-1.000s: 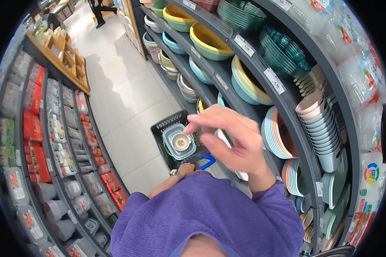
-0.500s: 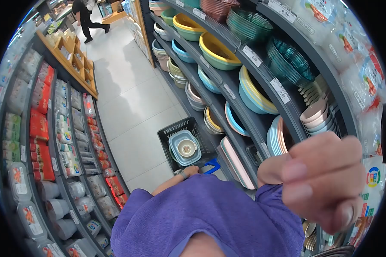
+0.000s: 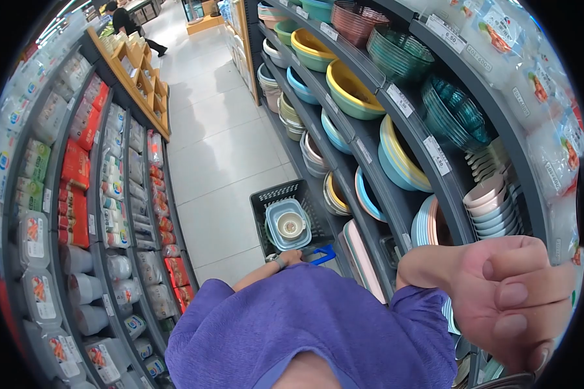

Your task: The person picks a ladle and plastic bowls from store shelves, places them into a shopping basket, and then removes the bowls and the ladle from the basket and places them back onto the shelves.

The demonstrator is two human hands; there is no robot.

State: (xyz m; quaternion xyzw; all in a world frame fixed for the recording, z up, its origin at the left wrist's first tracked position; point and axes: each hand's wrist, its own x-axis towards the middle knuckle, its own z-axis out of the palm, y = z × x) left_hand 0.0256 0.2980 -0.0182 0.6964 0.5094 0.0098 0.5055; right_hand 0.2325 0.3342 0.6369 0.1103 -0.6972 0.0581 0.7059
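My right hand (image 3: 509,295) is raised close to the camera at the right, its fingers curled into a fist with nothing visible in them. Behind it are the shelves of bowls. Low in front of me, my left hand (image 3: 291,257) is at the near rim of a black shopping basket (image 3: 263,214), beside its blue handle (image 3: 321,255). It appears closed on the basket, though my purple shirt hides part of the fingers. Inside the basket lies a light blue square basin (image 3: 279,231), with a small cream bowl (image 3: 291,225) nested in it.
Shelves on the right carry yellow and green basins (image 3: 352,91), teal clear bowls (image 3: 453,117) and pale handled bowls (image 3: 490,201). Packaged goods (image 3: 76,165) line the left shelves. The tiled aisle (image 3: 214,168) runs ahead. A person in black (image 3: 124,23) is at the far left.
The view has shifted, so shelves and basket sit further right. My right fist has moved lower and turned, showing more of its curled fingers. The distant person has moved behind the wooden rack.
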